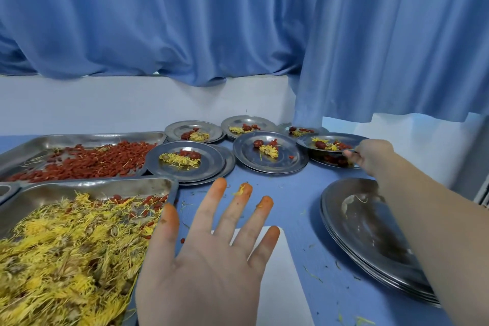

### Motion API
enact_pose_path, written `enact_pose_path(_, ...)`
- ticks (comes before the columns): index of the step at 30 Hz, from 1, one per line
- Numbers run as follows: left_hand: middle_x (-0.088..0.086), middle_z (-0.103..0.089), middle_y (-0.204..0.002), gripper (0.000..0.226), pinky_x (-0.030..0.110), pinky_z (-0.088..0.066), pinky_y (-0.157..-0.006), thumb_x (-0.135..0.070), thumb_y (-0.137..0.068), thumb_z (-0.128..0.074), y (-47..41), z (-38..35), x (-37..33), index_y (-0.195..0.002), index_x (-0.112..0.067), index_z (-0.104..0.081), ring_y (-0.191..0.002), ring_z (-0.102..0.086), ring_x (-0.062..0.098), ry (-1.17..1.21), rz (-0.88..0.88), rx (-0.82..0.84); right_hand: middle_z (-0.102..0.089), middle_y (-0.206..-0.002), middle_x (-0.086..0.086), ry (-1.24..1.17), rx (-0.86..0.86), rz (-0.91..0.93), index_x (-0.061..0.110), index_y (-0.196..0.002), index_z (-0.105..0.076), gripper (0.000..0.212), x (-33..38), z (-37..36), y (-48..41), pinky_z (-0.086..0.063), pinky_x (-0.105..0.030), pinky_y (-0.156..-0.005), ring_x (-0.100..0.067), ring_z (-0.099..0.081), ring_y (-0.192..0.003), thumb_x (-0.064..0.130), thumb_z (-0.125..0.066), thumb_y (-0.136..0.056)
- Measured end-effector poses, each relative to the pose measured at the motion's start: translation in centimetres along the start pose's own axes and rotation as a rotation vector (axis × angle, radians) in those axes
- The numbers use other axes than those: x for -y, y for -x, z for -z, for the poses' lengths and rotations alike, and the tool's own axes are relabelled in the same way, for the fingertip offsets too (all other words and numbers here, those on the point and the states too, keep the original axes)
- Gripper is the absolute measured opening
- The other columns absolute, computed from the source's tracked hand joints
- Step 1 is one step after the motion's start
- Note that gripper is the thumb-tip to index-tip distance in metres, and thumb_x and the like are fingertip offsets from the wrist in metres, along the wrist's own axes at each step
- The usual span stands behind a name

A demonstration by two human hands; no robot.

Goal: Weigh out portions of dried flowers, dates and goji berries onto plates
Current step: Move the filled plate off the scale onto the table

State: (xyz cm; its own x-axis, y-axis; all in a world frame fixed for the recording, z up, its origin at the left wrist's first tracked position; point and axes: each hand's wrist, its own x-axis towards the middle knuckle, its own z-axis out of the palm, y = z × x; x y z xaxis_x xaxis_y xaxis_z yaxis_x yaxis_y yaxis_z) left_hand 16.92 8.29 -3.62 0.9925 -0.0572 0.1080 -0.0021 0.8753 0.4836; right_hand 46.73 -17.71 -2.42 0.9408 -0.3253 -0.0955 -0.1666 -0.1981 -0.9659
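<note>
1. Left hand [209,254], lower centre: fingers straight and fanned wide apart, holding nothing. Fingertips [221,184] stained orange, with a yellow petal scrap stuck to one.
2. Right hand [370,156], right of centre, at the end of a bare forearm: pinching the near rim of the far-right plate [330,140]. Round shallow steel, carrying yellow threads, a dark date and red berries. Resting on, or held just above, another plate beneath; cannot tell which.
3. Dried flowers [60,251], lower left: a tangled heap of thin yellow threads and brownish heads. Filling a rectangular steel flower tray [105,183] with rounded corners, a few red berries mixed in at its far end.
4. Goji berries [92,159], middle left: small wrinkled red ovals spread over a second steel berry tray [79,137], just behind the first.
5. Portioned plates across the middle, dull round steel, some doubled: front plate [211,159] and centre plate [285,159], each with a small mixed mound. Smooth dark-red date [257,143] on the centre one.
6. Stack of empty plates [370,235], right edge: smudged, nested closely.
7. Blue tabletop [291,193], flecked with stray threads. White flat rectangle [285,272] beneath the left hand. Folded blue curtain [238,21] across the top.
</note>
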Motion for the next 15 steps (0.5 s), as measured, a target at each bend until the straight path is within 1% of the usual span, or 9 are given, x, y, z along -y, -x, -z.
enact_pose_path(2,0.009,-0.068,-0.124,0.079,0.049,-0.059,-0.072,-0.06,-0.039,-0.079,0.1,-0.2,-0.1,-0.11,-0.026,-0.074,-0.106,-0.067,0.036,0.011,-0.017,-0.019,-0.052,-0.073,-0.002,0.313,-0.078,0.056,0.003,-0.098,-0.064,0.05,-0.3,-0.1,0.3,-0.035,-0.025,-0.062,-0.023,-0.049,-0.081,0.043,-0.034,-0.101)
enact_pose_path(3,0.009,-0.068,-0.123,0.076,0.048,-0.059,-0.072,-0.065,-0.043,-0.076,0.1,-0.3,-0.1,-0.108,-0.025,-0.075,-0.105,-0.068,0.035,0.017,-0.023,-0.038,-0.05,-0.074,-0.005,0.158,-0.074,0.056,0.002,-0.097,-0.062,0.045,-0.1,0.1,0.1,-0.036,-0.023,-0.061,-0.023,-0.049,-0.08,0.039,-0.035,-0.101)
enact_pose_path(5,0.008,-0.069,-0.121,0.069,0.047,-0.06,-0.07,-0.074,-0.058,-0.064,0.2,-0.5,0.0,-0.107,-0.025,-0.076,-0.104,-0.069,0.034,0.021,-0.034,-0.073,-0.049,-0.084,-0.007,-0.266,0.008,-0.012,0.0,-0.104,-0.049,0.018,0.5,0.0,0.2,-0.048,-0.019,-0.06,-0.019,-0.053,-0.078,0.012,-0.036,-0.103)
enact_pose_path(6,0.008,-0.07,-0.12,0.066,0.046,-0.06,-0.07,-0.072,-0.063,-0.057,0.2,-0.5,0.1,-0.105,-0.025,-0.076,-0.103,-0.069,0.034,0.019,-0.037,-0.087,-0.049,-0.089,-0.008,-0.323,0.002,-0.046,0.0,-0.114,-0.045,0.017,0.6,-0.2,0.4,-0.052,-0.019,-0.058,-0.016,-0.055,-0.076,0.0,-0.036,-0.1)
enact_pose_path(8,0.007,-0.071,-0.118,0.064,0.046,-0.055,-0.075,-0.066,-0.062,-0.049,0.2,-0.7,0.4,-0.102,-0.024,-0.077,-0.101,-0.07,0.033,0.017,-0.033,-0.114,-0.045,-0.091,-0.008,-0.42,0.019,-0.111,-0.002,-0.127,-0.041,0.034,1.0,0.1,1.2,-0.056,-0.019,-0.055,-0.016,-0.057,-0.087,-0.011,-0.037,-0.095)
enact_pose_path(10,0.008,-0.072,-0.116,0.063,0.047,-0.047,-0.077,-0.062,-0.06,-0.048,0.3,-1.0,0.5,-0.101,-0.023,-0.077,-0.098,-0.071,0.033,0.016,-0.017,-0.138,-0.04,-0.107,-0.011,-0.433,0.044,-0.17,-0.002,-0.123,-0.043,0.036,1.2,0.6,2.0,-0.057,-0.022,-0.058,-0.026,-0.052,-0.108,-0.018,-0.038,-0.091)
enact_pose_path(12,0.009,-0.072,-0.114,0.062,0.049,-0.045,-0.078,-0.059,-0.059,-0.049,0.5,-1.4,0.5,-0.099,-0.021,-0.078,-0.096,-0.071,0.034,0.029,-0.004,-0.147,-0.039,-0.121,-0.016,-0.4,0.031,-0.167,-0.004,-0.122,-0.044,0.035,1.2,1.0,1.7,-0.057,-0.022,-0.058,-0.029,-0.051,-0.113,-0.018,-0.041,-0.09)
enact_pose_path(13,0.01,-0.072,-0.113,0.061,0.049,-0.044,-0.079,-0.058,-0.059,-0.05,0.6,-1.7,0.6,-0.099,-0.021,-0.078,-0.096,-0.071,0.034,0.039,-0.004,-0.152,-0.043,-0.126,-0.018,-0.357,0.028,-0.14,-0.005,-0.124,-0.045,0.034,1.3,1.2,2.0,-0.057,-0.023,-0.058,-0.027,-0.052,-0.109,-0.014,-0.043,-0.091)
enact_pose_path(15,0.011,-0.072,-0.114,0.061,0.05,-0.045,-0.083,-0.057,-0.059,-0.051,0.8,-1.9,0.7,-0.102,-0.022,-0.075,-0.099,-0.07,0.034,0.035,-0.015,-0.162,-0.055,-0.128,-0.018,-0.189,-0.026,-0.043,-0.001,-0.125,-0.055,0.031,1.2,1.8,2.5,-0.051,-0.025,-0.067,-0.024,-0.054,-0.097,0.006,-0.052,-0.095)
